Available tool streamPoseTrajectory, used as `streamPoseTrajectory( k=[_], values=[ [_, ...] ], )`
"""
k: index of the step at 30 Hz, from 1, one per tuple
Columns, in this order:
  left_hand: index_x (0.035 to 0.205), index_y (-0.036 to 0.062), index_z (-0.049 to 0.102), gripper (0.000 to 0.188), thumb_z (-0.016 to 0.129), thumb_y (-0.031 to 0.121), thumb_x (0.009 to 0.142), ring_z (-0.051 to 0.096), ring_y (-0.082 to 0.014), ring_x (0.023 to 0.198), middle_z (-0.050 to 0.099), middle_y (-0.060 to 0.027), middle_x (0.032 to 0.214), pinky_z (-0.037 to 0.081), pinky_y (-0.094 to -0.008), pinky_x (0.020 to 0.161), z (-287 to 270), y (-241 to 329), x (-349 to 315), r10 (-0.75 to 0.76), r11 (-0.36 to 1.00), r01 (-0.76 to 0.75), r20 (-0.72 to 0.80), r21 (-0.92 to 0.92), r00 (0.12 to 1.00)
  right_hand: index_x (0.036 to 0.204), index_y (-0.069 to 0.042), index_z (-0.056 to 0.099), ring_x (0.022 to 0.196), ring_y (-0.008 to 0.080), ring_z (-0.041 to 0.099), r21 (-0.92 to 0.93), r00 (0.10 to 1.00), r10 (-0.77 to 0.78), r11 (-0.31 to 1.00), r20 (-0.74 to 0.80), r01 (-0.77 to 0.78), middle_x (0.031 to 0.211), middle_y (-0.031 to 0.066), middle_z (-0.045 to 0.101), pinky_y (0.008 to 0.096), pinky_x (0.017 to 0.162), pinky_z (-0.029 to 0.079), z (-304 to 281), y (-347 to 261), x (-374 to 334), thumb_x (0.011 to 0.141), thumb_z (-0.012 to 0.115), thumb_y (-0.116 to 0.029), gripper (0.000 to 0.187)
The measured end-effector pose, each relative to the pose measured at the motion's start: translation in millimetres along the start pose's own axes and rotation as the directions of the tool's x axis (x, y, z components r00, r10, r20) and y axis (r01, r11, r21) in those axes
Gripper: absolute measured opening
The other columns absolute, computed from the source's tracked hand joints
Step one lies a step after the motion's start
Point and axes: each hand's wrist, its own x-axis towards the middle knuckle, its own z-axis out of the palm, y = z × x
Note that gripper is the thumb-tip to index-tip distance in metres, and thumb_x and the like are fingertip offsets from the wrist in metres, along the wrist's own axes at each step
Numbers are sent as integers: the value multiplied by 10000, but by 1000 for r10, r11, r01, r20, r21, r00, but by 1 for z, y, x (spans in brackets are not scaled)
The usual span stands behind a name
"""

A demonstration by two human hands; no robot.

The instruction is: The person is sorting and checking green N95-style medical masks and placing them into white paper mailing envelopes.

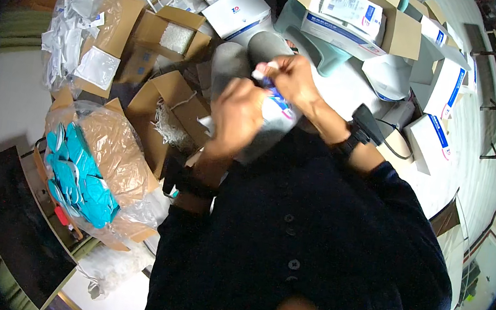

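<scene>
Above my knees, both hands are closed on a small white packet [281,103] with blue and pink print. My left hand [237,117] grips its left side with curled fingers, slightly smeared by motion. At its top edge, my right hand [296,82] pinches it between thumb and fingers. A pale pinkish bit shows by the right fingertips, too small to name. Part of the packet is hidden behind my hands, and a white corner sticks out below the left one.
Left of my legs stand an open carton [163,93] of white strips and a plastic-lined carton of teal packets [77,175]. A clear bag of white packets [71,43] lies farther off. White boxes [237,11] and an open box [347,35] stand ahead, several more [430,142] at right.
</scene>
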Motion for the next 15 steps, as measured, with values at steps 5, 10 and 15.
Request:
streamPoseTrajectory(
  k=[5,10,15],
  values=[
    [806,3,671,95,715,8,722,537,-225,563,588,-87,679,421,-315,504,-21,59,11,136,958,-171,-163,-231,977,693,12,694,503,103,489,19,938,138,990,-318,-139,601,42,610,307,461,405,-42,65,51,809,752,-223,269],
    [824,4,671,68,704,33,771,553,-164,617,612,-74,719,427,-285,560,-30,46,-15,-213,919,105,-255,-380,943,843,19,666,605,124,514,272,926,366,904,-91,-330,747,55,610,284,535,428,-42,38,38,837,722,-139,168],
    [838,-37,635,187,633,142,894,502,-86,681,580,-26,717,419,-251,640,1,-30,-28,-725,576,621,20,-531,689,1059,29,634,726,110,568,-111,969,240,966,53,-233,873,60,639,251,621,462,-62,63,44,882,630,-93,215]
  ],
)
